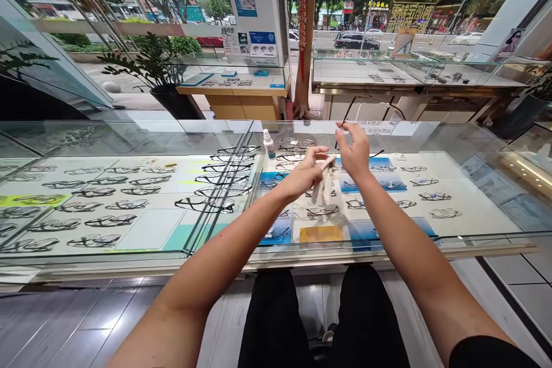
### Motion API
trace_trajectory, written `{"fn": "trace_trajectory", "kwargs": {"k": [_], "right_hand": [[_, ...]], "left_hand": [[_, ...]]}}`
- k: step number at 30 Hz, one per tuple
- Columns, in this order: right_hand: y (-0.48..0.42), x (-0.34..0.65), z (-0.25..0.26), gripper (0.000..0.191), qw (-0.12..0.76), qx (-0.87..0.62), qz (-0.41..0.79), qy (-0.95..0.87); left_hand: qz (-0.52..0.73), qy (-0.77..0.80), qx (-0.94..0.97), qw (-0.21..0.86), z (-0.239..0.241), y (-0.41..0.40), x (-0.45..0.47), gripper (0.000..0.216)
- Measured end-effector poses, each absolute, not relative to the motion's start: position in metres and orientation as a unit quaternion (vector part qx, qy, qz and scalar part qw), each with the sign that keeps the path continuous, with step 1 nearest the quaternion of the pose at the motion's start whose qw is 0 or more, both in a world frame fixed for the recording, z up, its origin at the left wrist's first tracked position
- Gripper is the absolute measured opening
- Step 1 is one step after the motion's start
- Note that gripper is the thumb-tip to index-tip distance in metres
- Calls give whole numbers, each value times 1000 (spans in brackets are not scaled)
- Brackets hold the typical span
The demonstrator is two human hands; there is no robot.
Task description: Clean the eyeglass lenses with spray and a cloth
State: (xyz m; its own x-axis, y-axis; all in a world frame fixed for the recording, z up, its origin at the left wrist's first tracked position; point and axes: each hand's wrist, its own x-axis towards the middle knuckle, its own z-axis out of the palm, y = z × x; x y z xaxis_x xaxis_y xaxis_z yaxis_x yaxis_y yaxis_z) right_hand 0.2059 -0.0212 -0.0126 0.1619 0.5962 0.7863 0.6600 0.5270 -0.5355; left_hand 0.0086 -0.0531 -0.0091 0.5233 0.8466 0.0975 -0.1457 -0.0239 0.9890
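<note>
My left hand (307, 171) is closed on a pale cleaning cloth (322, 184) that hangs down above the glass counter (474, 195). My right hand (354, 152) is raised just beside it, its fingers pinched on a thin black pair of glasses (348, 115) whose temple arms stick up and out. Both hands are over the middle of the counter. A small spray bottle (269, 144) stands on the glass just left of my left hand.
Under the glass lie several rows of spectacle frames (129, 195) on white, blue and yellow trays. Further display counters (414, 72) stand behind, with a potted plant (159, 69) at the back left and a street window beyond. My knees are under the counter edge.
</note>
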Motion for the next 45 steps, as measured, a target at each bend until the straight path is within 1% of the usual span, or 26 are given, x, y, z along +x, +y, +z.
{"fn": "trace_trajectory", "kwargs": {"k": [2,5,9,11,13,14,16,17,18,19,21,23,25,27,31,34,37,39,41,43,45], "right_hand": [[-19,211,-12,33,588,-495,-30,-640],[-16,216,-12,35,589,-503,-34,-631],[-16,221,-11,35,596,-504,-40,-624],[-16,223,-11,35,599,-501,-45,-623],[-16,225,-11,35,602,-499,-48,-621],[-15,226,-11,35,604,-499,-47,-620],[-15,227,-11,35,610,-497,-45,-615],[-15,227,-12,35,615,-495,-44,-612],[-16,227,-12,35,620,-493,-43,-609],[-16,227,-12,35,624,-490,-42,-607],[-17,225,-12,34,628,-485,-40,-607],[-18,223,-12,35,628,-481,-34,-611],[-18,219,-13,35,628,-473,-24,-617],[-19,215,-14,33,627,-460,-4,-629],[-21,205,-15,30,612,-440,31,-656],[-24,201,-14,32,607,-434,44,-664],[-27,197,-11,33,612,-424,87,-662],[-29,195,-8,34,618,-407,145,-657],[-31,192,-6,35,617,-390,201,-653],[-32,190,-4,37,608,-379,240,-655],[-34,188,-3,40,593,-374,272,-659]], "left_hand": [[351,262,624,647,-16,-61,14,73],[322,200,659,650,-26,-68,21,67],[315,108,694,638,-27,-64,21,56],[335,104,714,606,-22,-58,17,54],[398,149,736,526,-14,-51,9,44],[446,191,742,462,-11,-47,5,35],[555,301,716,297,-4,-38,-6,18],[599,359,684,211,-2,-33,-11,16],[625,412,648,139,-1,-28,-17,20],[636,461,612,88,0,-23,-22,28],[621,543,562,52,1,-12,-32,47],[576,605,545,69,-1,-2,-40,60],[519,645,551,101,-4,7,-45,61],[461,673,564,129,-9,13,-48,53],[378,704,584,144,-19,17,-50,26],[393,694,588,131,-21,17,-50,14],[488,621,598,141,-18,17,-50,14],[546,534,611,210,-14,17,-47,18],[570,447,607,326,-9,16,-43,24],[564,385,580,445,-4,14,-39,29],[544,334,548,541,1,9,-37,32]]}}
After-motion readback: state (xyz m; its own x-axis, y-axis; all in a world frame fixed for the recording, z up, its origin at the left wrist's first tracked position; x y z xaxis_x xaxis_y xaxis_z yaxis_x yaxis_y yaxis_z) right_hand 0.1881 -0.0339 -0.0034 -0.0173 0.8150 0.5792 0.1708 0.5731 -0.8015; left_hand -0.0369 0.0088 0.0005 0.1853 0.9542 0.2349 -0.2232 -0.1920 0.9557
